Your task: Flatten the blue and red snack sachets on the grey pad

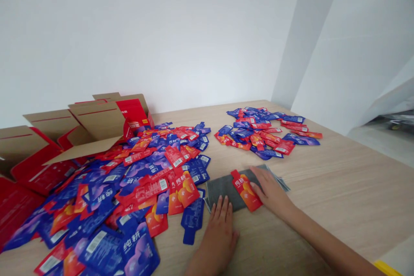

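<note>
A dark grey folded cloth or stack of thin sheets (216,192), I cannot tell which, lies flat on the table before me. My left hand (220,235) rests on its near left edge, fingers laid out straight. On top of it sits a red and orange pouch (246,190), tilted, with its narrow spout end pointing away from me. My right hand (270,187) lies over the right part of the grey piece, fingers stretched, the thumb at the pouch's right edge. A blue pouch (193,220) lies printed side up just left of my left hand.
A large heap of red and blue pouches (139,185) covers the left side of the table (339,189). Behind it stand several open red cardboard boxes (97,120). A smaller pile of pouches (258,131) lies at the back right. A white wall (194,34) rises behind.
</note>
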Available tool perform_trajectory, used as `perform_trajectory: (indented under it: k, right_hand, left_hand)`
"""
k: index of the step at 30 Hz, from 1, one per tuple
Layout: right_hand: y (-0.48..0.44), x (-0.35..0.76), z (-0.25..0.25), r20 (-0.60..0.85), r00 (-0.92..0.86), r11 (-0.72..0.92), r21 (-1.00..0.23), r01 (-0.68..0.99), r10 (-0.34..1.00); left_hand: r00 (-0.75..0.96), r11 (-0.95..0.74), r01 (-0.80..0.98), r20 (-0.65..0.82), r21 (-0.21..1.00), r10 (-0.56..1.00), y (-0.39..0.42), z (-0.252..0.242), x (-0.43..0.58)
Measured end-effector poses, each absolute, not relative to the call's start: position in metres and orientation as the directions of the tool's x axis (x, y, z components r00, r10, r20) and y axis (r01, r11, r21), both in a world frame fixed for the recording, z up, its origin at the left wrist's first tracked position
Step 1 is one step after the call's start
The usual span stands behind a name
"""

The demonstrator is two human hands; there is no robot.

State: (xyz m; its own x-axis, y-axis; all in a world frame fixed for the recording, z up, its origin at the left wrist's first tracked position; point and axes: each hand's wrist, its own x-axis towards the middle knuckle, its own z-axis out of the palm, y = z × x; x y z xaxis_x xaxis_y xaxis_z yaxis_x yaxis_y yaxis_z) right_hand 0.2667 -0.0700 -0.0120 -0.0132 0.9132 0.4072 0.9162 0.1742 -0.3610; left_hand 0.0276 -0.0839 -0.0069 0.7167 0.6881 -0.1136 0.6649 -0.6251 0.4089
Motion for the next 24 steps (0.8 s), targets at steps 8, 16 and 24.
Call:
perform_trajectory:
  k: [8,16,24]
  right_hand:
    - [-0.073,0.231,-0.046,0.327,-0.232,0.274,-0.089,0.958,0.916]
    - [-0.041,0.215,-0.028,0.248,-0.208,0.216,-0.006,0.976,0.946]
    - [-0.061,0.217,-0.020,0.235,-0.278,0.288,-0.007,0.958,0.931]
  left_hand:
    - [0.730,-0.651,0.657,-0.104,0.379,0.676,-0.081,-0.016,0.027]
    - [0.715,-0.615,0.659,-0.109,0.433,0.690,-0.084,-0.007,0.027]
    - [0.721,-0.590,0.644,-0.129,0.487,0.681,-0.081,-0.005,0.026]
